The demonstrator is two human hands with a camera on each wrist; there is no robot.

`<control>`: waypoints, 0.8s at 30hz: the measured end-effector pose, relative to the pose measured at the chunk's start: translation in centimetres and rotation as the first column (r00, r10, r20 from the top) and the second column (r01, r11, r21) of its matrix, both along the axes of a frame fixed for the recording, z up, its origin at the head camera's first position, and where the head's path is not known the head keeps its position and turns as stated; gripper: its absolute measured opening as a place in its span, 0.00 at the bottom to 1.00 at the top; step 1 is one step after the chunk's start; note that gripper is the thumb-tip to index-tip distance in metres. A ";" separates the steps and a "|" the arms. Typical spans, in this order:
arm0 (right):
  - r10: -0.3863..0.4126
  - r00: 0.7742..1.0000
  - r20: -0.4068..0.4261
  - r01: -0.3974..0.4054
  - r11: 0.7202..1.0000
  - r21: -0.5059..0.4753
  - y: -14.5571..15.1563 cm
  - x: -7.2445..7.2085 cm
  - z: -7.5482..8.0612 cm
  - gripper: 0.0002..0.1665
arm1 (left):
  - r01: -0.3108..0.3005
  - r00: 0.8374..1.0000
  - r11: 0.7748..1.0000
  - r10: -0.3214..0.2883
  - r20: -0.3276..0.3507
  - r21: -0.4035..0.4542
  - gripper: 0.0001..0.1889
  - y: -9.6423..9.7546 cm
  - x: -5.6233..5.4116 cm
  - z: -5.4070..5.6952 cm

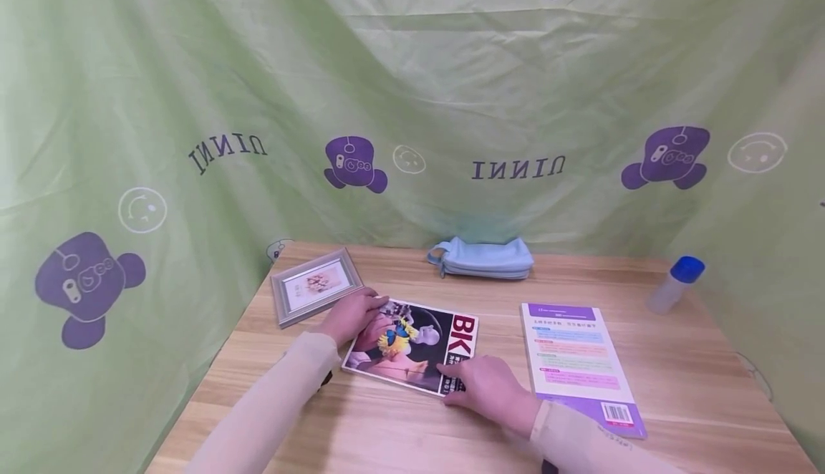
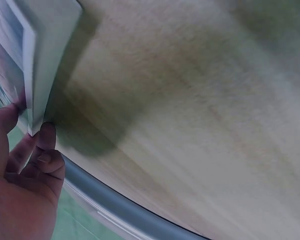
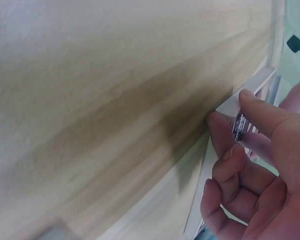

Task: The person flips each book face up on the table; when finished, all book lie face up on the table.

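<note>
A wood-grained table (image 1: pixel 387 434) runs from the near side to a green printed cloth (image 1: pixel 451 87) hanging at the far side. The right hand (image 1: pixel 493 390) pinches the near right corner of a magazine (image 1: pixel 412 345), thumb on top; the left hand (image 1: pixel 353 314), farther off, clamps its far left edge between thumb and fingers. The magazine is glossy (a big red BK marks its right side). Beyond, a flat purple-and-white book (image 1: pixel 573 356) lies right, a silvery picture frame (image 1: pixel 317 285) left, then a cloudy blue-capped bottle (image 1: pixel 675 284) and a soft, boxy blue pencil case (image 1: pixel 486 258).
</note>
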State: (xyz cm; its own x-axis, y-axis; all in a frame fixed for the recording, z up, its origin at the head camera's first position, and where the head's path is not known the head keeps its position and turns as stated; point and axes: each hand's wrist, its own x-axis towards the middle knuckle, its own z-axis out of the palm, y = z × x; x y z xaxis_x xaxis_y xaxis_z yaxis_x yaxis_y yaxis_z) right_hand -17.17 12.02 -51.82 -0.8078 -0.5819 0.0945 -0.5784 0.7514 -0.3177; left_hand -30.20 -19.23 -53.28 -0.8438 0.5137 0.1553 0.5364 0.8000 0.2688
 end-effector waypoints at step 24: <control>-0.061 0.996 0.058 0.063 0.997 -0.040 3.0 -2.1 0.5 0.29 | -0.117 0.993 0.992 0.115 0.040 0.056 0.19 -0.9 2.7 -0.1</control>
State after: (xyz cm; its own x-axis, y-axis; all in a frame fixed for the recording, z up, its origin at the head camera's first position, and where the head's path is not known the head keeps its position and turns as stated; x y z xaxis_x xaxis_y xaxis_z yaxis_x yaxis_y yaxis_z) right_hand -19.24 15.04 -51.32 -0.8469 -0.5269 0.0710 -0.5113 0.7706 -0.3804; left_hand -27.49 -20.17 -53.36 -0.9028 0.4032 0.1498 0.4300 0.8385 0.3347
